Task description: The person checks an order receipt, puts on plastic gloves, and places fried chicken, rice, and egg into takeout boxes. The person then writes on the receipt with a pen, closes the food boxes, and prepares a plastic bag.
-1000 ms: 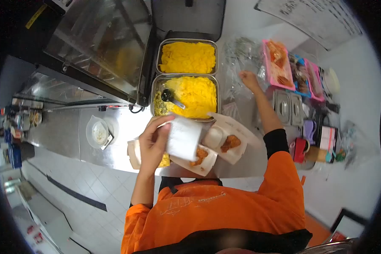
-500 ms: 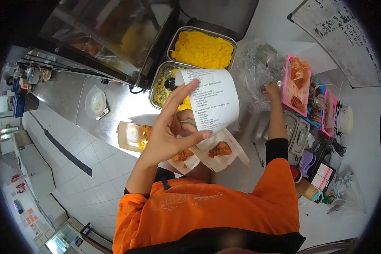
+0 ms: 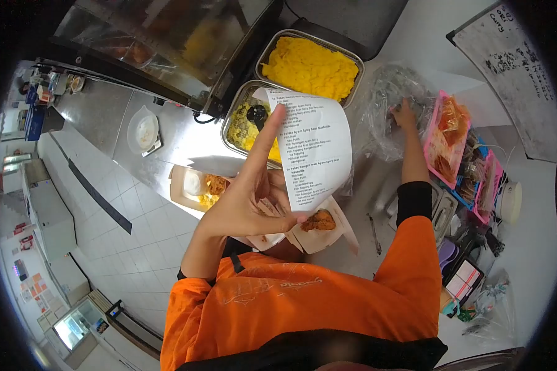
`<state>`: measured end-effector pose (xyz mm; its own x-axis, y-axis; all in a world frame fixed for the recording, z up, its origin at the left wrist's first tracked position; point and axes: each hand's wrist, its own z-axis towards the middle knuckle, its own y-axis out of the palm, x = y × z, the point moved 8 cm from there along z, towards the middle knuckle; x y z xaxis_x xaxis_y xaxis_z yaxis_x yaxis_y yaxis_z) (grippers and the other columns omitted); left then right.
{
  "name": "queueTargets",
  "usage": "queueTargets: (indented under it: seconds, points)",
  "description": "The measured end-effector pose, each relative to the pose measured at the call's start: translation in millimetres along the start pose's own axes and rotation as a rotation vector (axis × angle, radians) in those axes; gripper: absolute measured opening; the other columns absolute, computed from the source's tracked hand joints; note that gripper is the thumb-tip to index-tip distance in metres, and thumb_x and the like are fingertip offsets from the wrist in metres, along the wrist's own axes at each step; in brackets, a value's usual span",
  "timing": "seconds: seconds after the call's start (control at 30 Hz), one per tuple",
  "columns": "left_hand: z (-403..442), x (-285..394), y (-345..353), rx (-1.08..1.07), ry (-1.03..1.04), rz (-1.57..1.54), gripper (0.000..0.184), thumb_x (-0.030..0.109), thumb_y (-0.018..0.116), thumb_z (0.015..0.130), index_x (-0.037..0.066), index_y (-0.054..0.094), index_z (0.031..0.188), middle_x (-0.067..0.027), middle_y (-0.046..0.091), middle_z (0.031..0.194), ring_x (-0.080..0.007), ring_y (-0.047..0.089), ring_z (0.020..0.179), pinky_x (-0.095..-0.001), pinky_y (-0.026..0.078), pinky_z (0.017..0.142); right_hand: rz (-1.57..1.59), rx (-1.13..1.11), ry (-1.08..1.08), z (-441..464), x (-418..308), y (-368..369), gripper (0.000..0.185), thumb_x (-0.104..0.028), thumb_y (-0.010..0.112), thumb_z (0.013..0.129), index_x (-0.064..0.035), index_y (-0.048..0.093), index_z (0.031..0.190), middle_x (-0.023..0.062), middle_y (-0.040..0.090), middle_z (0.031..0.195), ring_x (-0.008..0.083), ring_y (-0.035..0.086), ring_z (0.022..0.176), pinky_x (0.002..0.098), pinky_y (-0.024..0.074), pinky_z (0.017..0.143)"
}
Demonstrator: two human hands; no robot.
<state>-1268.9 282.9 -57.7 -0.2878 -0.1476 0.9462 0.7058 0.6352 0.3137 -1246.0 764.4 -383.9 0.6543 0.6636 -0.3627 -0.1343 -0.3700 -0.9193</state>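
My left hand holds a long printed order receipt by its edge, thumb at the lower end and forefinger stretched along the upper left. The paper curls and its text faces me. To the right, my right hand is at a heap of clear plastic bags, its fingers bent on the film and partly hidden. Below the receipt stand open cardboard food boxes; one box holds rice, fried chicken and yellow egg, another has a piece of fried chicken. My left hand partly covers the boxes.
Behind are a metal tray of yellow food and a second tray with a black round item. A glass display case stands at the left. Pink baskets of packets line the right, beside a whiteboard. A pen lies nearby.
The view has turned slightly. My left hand's forefinger is straighter, and the receipt hangs lower with more lines showing. My right hand has shifted a little farther away among the bags.
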Motion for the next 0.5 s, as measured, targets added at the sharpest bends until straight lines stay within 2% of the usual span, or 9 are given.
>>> queueTargets:
  seconds: [0.1,0.2,0.3,0.4,0.5]
  points:
    - [0.7,-0.2,2.3,-0.046,0.045,0.067,0.125,-0.012,0.07,0.049,0.009,-0.001,0.15,-0.0215,0.0,0.155,-0.0288,0.062,0.108,-0.0312,0.06,0.071,-0.038,-0.075,-0.066,-0.3,-12.6,16.7,0.061,-0.027,0.066,0.083,-0.0098,0.04,0.135,0.0245,0.059,0.117,0.0448,0.057,0.107,0.0499,0.0443,0.092]
    - [0.2,8.2,11.9,-0.177,0.109,0.145,0.119,-0.02,0.06,0.061,0.016,-0.013,0.149,-0.023,-0.006,0.154,-0.0296,0.065,0.102,-0.0272,0.059,0.068,0.089,-0.175,-0.091,-6.0,-12.6,30.4,0.06,-0.02,0.064,0.084,-0.0074,0.038,0.136,0.0241,0.062,0.109,0.0405,0.063,0.096,0.0463,0.0515,0.08]
    - [-3.1,9.1,12.4,-0.168,0.131,0.191,0.12,-0.019,0.06,0.061,0.015,-0.014,0.149,-0.0226,-0.011,0.153,-0.0306,0.064,0.104,-0.027,0.059,0.067,0.443,-0.228,0.268,-36.3,11.3,25.1,0.041,-0.011,0.058,0.085,-0.0037,0.045,0.123,0.0156,0.061,0.081,0.0259,0.064,0.059,0.0422,0.0516,0.05]
    - [-9.3,11.9,13.7,-0.176,0.156,0.213,0.121,-0.019,0.06,0.06,0.014,-0.015,0.149,-0.0229,-0.013,0.153,-0.0307,0.064,0.105,-0.0265,0.059,0.067,0.364,-0.28,0.436,-60.3,30.5,7.9,0.034,-0.01,0.058,0.086,-0.0009,0.048,0.117,0.0123,0.059,0.076,0.0236,0.059,0.053,0.0383,0.0498,0.045]
    - [-18.0,16.1,15.8,-0.187,0.17,0.186,0.121,-0.018,0.061,0.06,0.014,-0.016,0.148,-0.0234,-0.011,0.153,-0.0296,0.064,0.103,-0.0258,0.058,0.065,0.506,-0.344,0.302,-64.7,43.9,3.6,0.032,-0.013,0.06,0.087,-0.0013,0.049,0.115,0.0095,0.059,0.079,0.0185,0.058,0.056,0.0341,0.0498,0.046]
